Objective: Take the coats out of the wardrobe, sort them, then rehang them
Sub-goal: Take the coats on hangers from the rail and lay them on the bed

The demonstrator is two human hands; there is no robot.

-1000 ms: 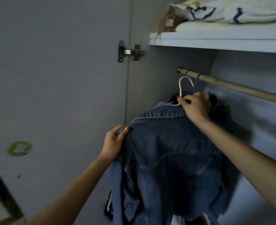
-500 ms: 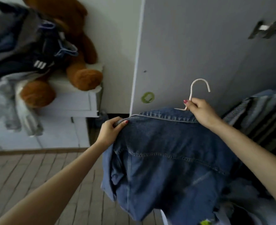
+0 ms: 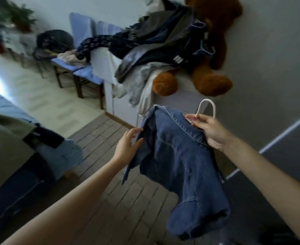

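Note:
A blue denim jacket (image 3: 179, 161) hangs in the air in front of me on a white hanger (image 3: 207, 106). My right hand (image 3: 211, 129) grips the neck of the hanger at the collar. My left hand (image 3: 128, 145) holds the jacket's left shoulder between thumb and fingers. A heap of dark and grey coats (image 3: 156, 41) lies on a white cabinet (image 3: 181, 101) beyond the jacket.
A brown teddy bear (image 3: 214, 46) sits on the cabinet against the wall. Blue-seated chairs (image 3: 82, 71) with clothes stand at the back left. A bed with garments (image 3: 22, 152) is at my left. The grey wardrobe door (image 3: 287, 152) is at right. Brick-pattern floor lies below.
I have lifted the jacket and hanger off the wardrobe rail and turned left, away from the wardrobe, so the cabinet with the coat heap has come into view.

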